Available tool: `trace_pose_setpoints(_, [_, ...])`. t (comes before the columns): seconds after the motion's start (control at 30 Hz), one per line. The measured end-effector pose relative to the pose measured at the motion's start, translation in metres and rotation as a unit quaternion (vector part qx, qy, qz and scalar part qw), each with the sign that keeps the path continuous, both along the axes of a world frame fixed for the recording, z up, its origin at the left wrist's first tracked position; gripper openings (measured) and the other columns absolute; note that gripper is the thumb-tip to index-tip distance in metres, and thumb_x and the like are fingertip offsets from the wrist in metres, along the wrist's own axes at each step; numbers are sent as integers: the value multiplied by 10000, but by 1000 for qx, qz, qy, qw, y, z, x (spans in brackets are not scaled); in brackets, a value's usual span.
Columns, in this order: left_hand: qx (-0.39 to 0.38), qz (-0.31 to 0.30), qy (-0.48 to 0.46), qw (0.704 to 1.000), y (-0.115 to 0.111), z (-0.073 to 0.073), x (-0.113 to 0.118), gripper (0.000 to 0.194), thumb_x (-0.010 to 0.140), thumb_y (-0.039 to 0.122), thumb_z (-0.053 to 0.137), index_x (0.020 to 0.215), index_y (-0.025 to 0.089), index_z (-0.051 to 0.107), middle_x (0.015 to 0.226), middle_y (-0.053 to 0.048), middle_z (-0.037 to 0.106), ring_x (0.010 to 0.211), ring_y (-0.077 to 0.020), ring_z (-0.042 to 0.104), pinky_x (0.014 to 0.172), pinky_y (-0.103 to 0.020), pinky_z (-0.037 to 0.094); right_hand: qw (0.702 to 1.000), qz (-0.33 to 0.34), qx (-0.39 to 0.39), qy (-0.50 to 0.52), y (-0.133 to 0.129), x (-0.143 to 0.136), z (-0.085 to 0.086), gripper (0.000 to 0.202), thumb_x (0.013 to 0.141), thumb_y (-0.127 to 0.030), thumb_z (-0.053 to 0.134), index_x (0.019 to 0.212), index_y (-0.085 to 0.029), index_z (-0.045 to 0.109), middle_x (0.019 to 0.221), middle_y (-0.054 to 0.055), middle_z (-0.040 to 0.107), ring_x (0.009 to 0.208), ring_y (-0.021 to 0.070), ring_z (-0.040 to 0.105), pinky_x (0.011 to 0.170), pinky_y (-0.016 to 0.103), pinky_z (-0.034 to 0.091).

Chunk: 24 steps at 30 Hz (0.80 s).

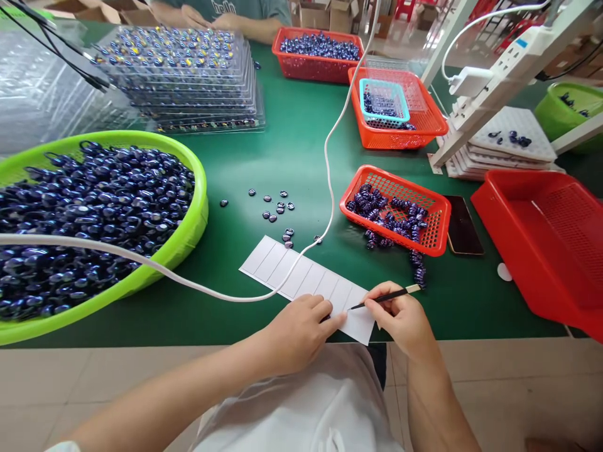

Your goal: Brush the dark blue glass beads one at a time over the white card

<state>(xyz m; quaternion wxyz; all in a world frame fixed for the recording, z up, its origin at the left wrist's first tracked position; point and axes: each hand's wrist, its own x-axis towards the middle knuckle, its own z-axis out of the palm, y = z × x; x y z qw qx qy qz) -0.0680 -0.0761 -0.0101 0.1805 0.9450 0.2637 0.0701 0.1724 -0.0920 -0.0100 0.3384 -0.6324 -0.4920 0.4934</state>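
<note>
A white strip of blank labels (301, 276) lies on the green table near its front edge. My left hand (299, 329) presses down on the strip's near end, fingers curled on the paper. My right hand (400, 317) grips a thin dark pick tool (389, 295) with a pale handle end. The tool's tip touches the strip close to my left fingertips. A few loose dark blue glass beads (277, 210) lie scattered just beyond the strip.
A lime-green basin (188, 232) of blue beads sits left. Red baskets (436, 216) with beads stand right and far. A phone (461, 226), an empty red tray (541, 251), stacked clear bead trays (188, 81), a white cable (330, 188) and another person's arms (235, 22) are visible.
</note>
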Motion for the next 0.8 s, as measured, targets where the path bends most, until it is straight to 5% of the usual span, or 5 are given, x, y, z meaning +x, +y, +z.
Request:
trace_pose_setpoints(0.47, [-29,38,-82,996,4,2,1,378,923,80,398,1232,146,604,886,-100,626,735,-221,559,628,-332,461,983,-85,67,148,-3,-1,-2,201,805,-352,784,802,-194,660,797,40,742,438,67,480,386,201,375])
trace_pose_setpoints(0.63, [-176,141,-178,958,20,17,13,274,947,144,438,1126,136,645,841,-68,673,684,-162,577,627,-273,455,944,-158,215,192,-7,0,-14,138,820,-223,764,817,-213,626,805,20,757,405,70,519,380,215,417])
trace_pose_setpoints(0.8, [-378,221,-217,873,48,24,38,162,909,221,542,971,171,684,736,-7,674,621,-120,544,579,-224,414,916,-237,282,158,-12,-5,-17,126,839,-173,738,869,-214,623,882,30,753,482,87,573,423,233,448])
